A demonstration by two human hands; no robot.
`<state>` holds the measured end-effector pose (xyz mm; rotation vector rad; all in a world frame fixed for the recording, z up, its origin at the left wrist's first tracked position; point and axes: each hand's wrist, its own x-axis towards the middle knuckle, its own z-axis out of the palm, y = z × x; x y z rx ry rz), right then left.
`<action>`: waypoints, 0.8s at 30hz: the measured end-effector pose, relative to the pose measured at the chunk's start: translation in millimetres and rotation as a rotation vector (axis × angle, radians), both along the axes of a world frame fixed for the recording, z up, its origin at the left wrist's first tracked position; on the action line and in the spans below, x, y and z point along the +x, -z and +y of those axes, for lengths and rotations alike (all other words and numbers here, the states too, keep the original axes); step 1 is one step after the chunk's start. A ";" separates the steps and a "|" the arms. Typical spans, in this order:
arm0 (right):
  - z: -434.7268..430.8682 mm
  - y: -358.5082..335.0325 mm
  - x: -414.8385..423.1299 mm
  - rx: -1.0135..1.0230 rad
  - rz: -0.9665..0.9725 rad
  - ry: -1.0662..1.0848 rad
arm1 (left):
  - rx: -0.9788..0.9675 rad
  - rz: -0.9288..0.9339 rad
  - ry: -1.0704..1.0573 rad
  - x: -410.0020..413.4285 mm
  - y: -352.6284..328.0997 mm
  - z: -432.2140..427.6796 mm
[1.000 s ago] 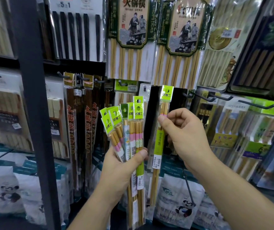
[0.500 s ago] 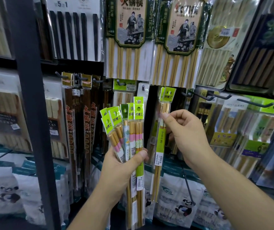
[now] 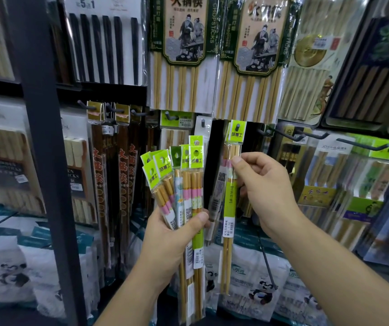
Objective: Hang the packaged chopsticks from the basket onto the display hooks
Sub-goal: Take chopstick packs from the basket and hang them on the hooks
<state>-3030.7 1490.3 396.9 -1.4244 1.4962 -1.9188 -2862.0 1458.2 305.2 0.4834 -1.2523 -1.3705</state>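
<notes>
Your right hand point(image 3: 266, 191) pinches one pack point(image 3: 229, 208) near its top — it stands upright, green tag uppermost, just left of that hand, before the display point(image 3: 214, 149). Your left hand point(image 3: 174, 234) grips a bundle point(image 3: 194, 184) of packs, upright too, tags fanned upward.

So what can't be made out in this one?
Basket: outside the head view, past the frame edges.
Hook: head view, the header of the pack pinched by the right hand covers all but a dark tip, so how far on it sits is unclear.
Bundle in the left hand: packs overlap, count uncertain.
Price label: too small to read.
</notes>
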 end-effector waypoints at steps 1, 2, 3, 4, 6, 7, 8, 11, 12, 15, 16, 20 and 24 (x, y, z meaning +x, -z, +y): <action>-0.8 0.5 -0.5 0.005 0.015 0.008 | -0.003 0.000 0.003 0.2 0.3 0.0; -2.3 1.0 -0.9 0.011 0.032 0.024 | -0.007 0.000 0.006 0.2 0.6 0.0; -4.2 1.5 -1.5 0.020 0.048 0.047 | -0.009 -0.002 0.006 0.3 0.7 0.2; -6.6 1.7 -2.2 0.034 0.063 0.074 | -0.011 -0.006 0.002 0.4 0.7 0.6; -12.8 1.7 -4.1 0.066 0.091 0.128 | -0.010 -0.013 -0.007 0.2 0.3 1.3; -15.9 1.6 -5.4 0.081 0.099 0.150 | -0.008 -0.012 -0.010 0.0 0.3 1.4; -18.7 1.5 -6.3 0.097 0.103 0.167 | -0.005 -0.010 -0.011 -0.3 0.8 1.3; -21.6 4.6 -6.3 0.126 0.095 0.207 | 0.005 0.000 -0.018 -1.1 1.9 0.7; -20.9 6.7 -6.1 0.125 0.101 0.231 | 0.009 0.002 -0.020 -1.4 2.0 0.2; -11.5 10.9 -1.1 0.119 0.101 0.222 | 0.018 -0.011 -0.024 -1.7 1.4 -0.4; -6.2 10.6 3.2 0.119 0.078 0.149 | 0.022 -0.010 -0.019 -2.2 1.3 -0.2; 11.7 6.8 24.8 0.146 0.075 -0.186 | 0.007 0.023 0.025 -4.5 -1.5 3.0; 15.6 3.8 29.8 0.168 0.126 -0.152 | 0.002 0.028 0.012 -5.2 -2.5 5.2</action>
